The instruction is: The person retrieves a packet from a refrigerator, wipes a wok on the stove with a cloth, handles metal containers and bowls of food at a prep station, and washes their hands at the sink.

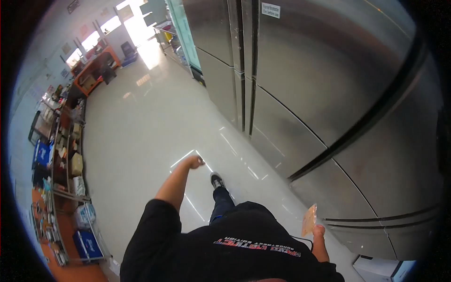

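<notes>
My left hand (195, 162) hangs out over the shiny floor, its fingers curled in and no object showing in them. At my right side, my right hand (319, 231) grips a clear plastic packet (309, 221) with pale orange contents, held upright by its lower part. The contents are too small to make out. The packet is close to the lower front of a steel refrigerator (300, 61), apart from it as far as I can see. One dark shoe (216, 181) of mine is stepping forward below my left hand.
Tall steel refrigerator doors line the right side. Along the left wall runs a cluttered shelf (77, 164) with boxes and blue cartons (89, 243). An orange desk (94, 70), a chair (128, 49) and a metal rack (171, 44) stand near the bright doorway. A white box (376, 269) sits at the lower right.
</notes>
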{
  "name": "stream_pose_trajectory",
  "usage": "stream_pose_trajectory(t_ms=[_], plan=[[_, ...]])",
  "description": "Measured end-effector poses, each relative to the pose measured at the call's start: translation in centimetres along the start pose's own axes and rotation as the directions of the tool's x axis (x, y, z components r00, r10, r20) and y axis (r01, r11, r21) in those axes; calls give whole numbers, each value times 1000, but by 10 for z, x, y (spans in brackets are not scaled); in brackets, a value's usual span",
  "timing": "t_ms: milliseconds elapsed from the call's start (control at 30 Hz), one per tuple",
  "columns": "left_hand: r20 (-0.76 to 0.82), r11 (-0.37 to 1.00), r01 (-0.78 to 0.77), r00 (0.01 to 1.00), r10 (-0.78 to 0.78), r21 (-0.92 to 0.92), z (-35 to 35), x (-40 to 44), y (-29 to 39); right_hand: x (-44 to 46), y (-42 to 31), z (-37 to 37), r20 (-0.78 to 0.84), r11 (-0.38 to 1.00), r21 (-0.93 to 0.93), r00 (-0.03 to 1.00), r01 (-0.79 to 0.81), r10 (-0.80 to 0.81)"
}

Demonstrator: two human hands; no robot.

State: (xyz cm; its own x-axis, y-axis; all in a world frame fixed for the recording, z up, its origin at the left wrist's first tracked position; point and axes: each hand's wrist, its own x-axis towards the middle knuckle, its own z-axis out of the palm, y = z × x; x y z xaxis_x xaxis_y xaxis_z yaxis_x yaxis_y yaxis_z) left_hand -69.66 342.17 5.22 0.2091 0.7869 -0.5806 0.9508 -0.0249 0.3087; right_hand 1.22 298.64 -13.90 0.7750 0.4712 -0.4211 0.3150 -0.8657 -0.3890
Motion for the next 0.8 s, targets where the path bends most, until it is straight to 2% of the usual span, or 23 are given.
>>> stream_pose_trajectory(t_ms=[33, 67, 100, 133, 200, 233, 267, 333, 367, 400, 433, 467, 500, 533, 567, 600, 633, 667, 733, 767, 800], plan=[[-138, 998, -62, 989, 59, -13, -36, 45, -5, -2, -28, 6, -38, 998, 53, 999, 18, -16], [-209, 998, -52, 977, 43, -39, -78, 92, -2, -2, -64, 9, -89, 993, 112, 995, 45, -35], [-253, 995, -86, 965, 69, -54, -115, 149, 0, -27, -117, 3, -121, 968, 247, 993, 38, -8], [-266, 991, -131, 957, 115, -42, -160, 201, 7, -30, -158, 15, -160, 962, 271, 987, 36, 8], [-581, 950, -292, 795, 174, -114, -199, 263, 53, -61, -182, -20, -232, 941, 338, 971, 19, 64], [-524, 952, -283, 832, 181, -121, -224, 300, 75, -78, -223, -14, -202, 871, 488, 979, 66, 39], [-454, 956, -264, 873, 180, -130, -239, 310, 107, -89, -241, -12, -220, 886, 463, 973, 35, 76], [-476, 770, -612, 739, 477, -178, -241, 362, 143, -87, -295, 31, -255, 848, 530, 956, 11, 147], [-504, 765, -641, 682, 531, -62, -241, 359, 171, -98, -322, 33, -246, 850, 527, 952, -25, 181], [-533, 739, -671, 603, 593, 63, -253, 318, 221, -116, -334, -2, -248, 844, 536, 948, -36, 198], [-507, 733, -677, 609, 610, 68, -276, 305, 244, -128, -359, -11, -238, 835, 547, 947, -55, 218], [-269, 580, -645, 521, 810, 498, -283, 308, 250, -132, -376, 7, -229, 832, 548, 941, -89, 251], [41, 249, -550, 461, 887, 797, -274, 308, 253, -140, -374, 21, -244, 830, 555, 943, -56, 227], [66, 234, -577, 451, 890, 783, -266, 320, 244, -150, -368, 30, -261, 830, 558, 944, -22, 201], [108, 37, -367, 367, 924, 930, -264, 344, 228, -169, -384, 37, -265, 809, 586, 934, -42, 240], [171, -147, -104, 291, 941, 984, -261, 358, 220, -182, -380, 45, -260, 807, 587, 929, -65, 264], [233, -233, -43, 350, 907, 972, -254, 363, 218, -192, -371, 64, -253, 830, 549, 927, -98, 277], [254, -253, -49, 344, 904, 966, -245, 365, 225, -199, -366, 81, -241, 846, 518, 927, -129, 289], [68, -40, -62, 560, 826, 997, -220, 363, 237, -222, -358, 108, -197, 807, 570, 929, -152, 314], [73, -47, -61, 559, 826, 997, -220, 360, 236, -234, -355, 116, -183, 831, 517, 922, -206, 342], [32, 3, -61, 558, 829, 998, -219, 353, 235, -249, -343, 123, -169, 851, 455, 913, -262, 372]])
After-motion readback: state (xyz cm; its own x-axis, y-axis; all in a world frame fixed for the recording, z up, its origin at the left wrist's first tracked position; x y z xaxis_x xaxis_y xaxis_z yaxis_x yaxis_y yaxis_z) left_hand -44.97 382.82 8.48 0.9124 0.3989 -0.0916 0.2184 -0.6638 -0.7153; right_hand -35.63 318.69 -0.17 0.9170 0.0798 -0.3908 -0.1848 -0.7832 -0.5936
